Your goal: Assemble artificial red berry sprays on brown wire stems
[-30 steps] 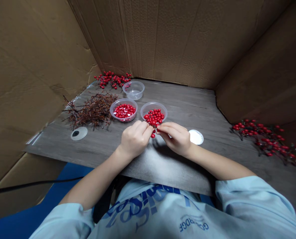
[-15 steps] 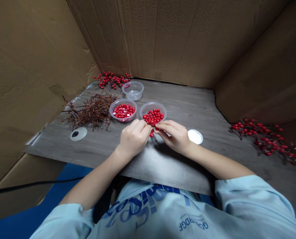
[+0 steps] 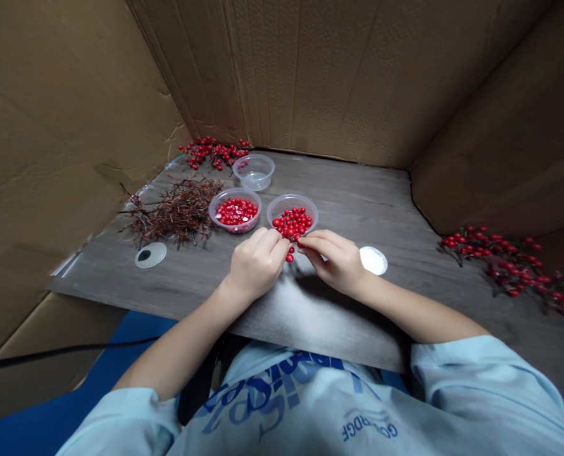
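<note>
Spotted disc (image 3: pixel 157 256): nearer the wearer than the loose-berry tub (image 3: pixel 234 194), off to its left.
Twig heap (image 3: pixel 180 209): just left of that tub.
Berry bunch (image 3: pixel 210 152): beyond the tub, slightly left.
Left hand (image 3: pixel 257 263): in front of the tub, to its right; fingers curled under, thumb and forefinger closed on the berry sprig (image 3: pixel 295 238). Best used as the anchor, pinching close to where the other hand works so the stem cannot twist.
Sprig: right of the tub and nearer the wearer, bridging both sets of fingertips; berries show past the grip, with one or two on the near side. Whether the farther cluster belongs to it is unclear.
Right hand (image 3: pixel 336 263): farther right of the tub; thumb and forefinger nearly together on the sprig's right side, the exact part hidden. Small, light fingertip moves should suit it, sparing neighbouring berries.
White disc (image 3: pixel 374 261): well right of the tub, nearer the wearer.
Berry branches (image 3: pixel 514 266): farthest right of the tub.
</note>
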Demonstrator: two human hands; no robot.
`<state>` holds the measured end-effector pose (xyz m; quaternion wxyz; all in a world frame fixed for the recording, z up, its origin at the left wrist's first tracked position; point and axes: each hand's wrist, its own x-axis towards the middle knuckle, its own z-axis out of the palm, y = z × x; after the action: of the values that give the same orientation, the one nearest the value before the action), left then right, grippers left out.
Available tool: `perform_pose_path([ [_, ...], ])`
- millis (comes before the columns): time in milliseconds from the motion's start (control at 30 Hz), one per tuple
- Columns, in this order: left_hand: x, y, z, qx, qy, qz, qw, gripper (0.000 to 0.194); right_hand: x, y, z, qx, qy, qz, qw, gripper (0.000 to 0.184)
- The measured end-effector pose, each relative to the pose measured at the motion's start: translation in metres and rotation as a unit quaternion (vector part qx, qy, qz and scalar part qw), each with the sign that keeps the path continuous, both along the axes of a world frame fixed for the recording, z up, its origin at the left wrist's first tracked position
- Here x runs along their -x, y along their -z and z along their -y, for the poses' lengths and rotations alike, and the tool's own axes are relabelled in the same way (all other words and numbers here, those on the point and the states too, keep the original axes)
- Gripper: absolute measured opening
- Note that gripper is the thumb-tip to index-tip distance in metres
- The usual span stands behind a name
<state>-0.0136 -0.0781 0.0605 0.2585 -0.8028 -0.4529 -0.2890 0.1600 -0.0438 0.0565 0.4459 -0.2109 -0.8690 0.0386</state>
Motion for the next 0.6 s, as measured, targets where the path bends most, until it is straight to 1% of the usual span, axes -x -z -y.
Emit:
perform_pose_path([
  [300,0.0001,0.0023,0.0003,-0.009,0.001,-0.028,1.0,0.021,-0.0006,0.0013,0.0007,0.001,0.002,0.004,1.0,0.019],
  [600,-0.0008,0.0024,0.0005,-0.02,0.004,-0.02,1.0,0.018,-0.0005,0.0028,0.0005,-0.01,0.007,0.011,1.0,0.018],
])
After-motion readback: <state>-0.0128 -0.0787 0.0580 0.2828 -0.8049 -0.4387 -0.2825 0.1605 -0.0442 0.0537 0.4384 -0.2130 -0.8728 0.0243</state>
